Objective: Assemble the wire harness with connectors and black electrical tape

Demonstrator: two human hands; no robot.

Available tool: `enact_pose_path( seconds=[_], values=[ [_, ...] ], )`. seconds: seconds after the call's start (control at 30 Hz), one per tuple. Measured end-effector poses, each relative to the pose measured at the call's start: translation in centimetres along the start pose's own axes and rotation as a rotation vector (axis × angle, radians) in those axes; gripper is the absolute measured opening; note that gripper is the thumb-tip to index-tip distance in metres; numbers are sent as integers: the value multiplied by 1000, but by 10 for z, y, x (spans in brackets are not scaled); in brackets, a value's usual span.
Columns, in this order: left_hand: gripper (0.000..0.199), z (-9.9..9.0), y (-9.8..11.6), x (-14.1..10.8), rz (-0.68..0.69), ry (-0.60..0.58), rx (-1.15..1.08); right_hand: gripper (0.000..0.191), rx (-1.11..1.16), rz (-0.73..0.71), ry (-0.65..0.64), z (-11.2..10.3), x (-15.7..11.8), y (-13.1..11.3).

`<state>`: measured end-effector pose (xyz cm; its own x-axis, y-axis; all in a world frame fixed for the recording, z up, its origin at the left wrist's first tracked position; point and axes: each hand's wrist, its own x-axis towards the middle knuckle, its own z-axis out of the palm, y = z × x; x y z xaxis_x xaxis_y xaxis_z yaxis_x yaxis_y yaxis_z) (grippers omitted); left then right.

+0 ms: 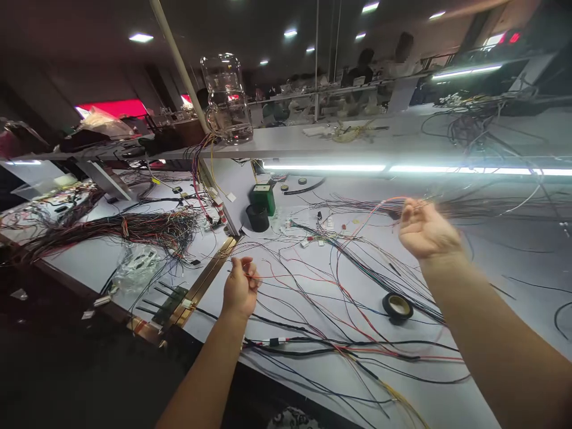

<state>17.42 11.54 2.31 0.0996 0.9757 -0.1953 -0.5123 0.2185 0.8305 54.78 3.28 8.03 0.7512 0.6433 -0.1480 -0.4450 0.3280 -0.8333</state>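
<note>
My left hand (240,291) is raised over the near part of the white bench, its fingers curled together round a thin red wire (299,277) that runs off to the right. Higher and farther right, my right hand (426,231) pinches an orange-red wire (379,207), which droops down toward the bench. Whether both hands grip the same wire I cannot tell. Beneath and between the hands lie loose wires and a black-sleeved wire bundle (286,326). A roll of black tape (389,307) rests among the wires, below my right hand.
A green box (263,200) and a black cup (258,219) stand at the back. Left of a wooden strip (210,271) lies a large wire bundle (120,229). Overhead, a shelf (286,143) carries a glass jar (229,101). A light tube (326,168) runs beneath it.
</note>
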Motion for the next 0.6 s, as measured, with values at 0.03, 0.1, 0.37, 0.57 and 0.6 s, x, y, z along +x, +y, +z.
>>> enact_pose_path(
  seconds=[0.03,0.1,0.37,0.57,0.6],
  values=[
    [38,0,2,1,-39,-7,-46,38,-66,1,-44,-1,5,1],
    [36,3,3,1,-88,-11,-121,27,-245,71,-163,-4,6,12],
    [32,7,-3,2,-305,-11,-308,40,-1113,225,-784,-44,-74,83],
    [41,15,-1,10,-289,-19,-425,35,-1547,-143,-916,-83,-104,99],
    [42,18,-3,10,-266,-39,-442,30,-1528,-169,-902,-85,-104,100]
  ],
)
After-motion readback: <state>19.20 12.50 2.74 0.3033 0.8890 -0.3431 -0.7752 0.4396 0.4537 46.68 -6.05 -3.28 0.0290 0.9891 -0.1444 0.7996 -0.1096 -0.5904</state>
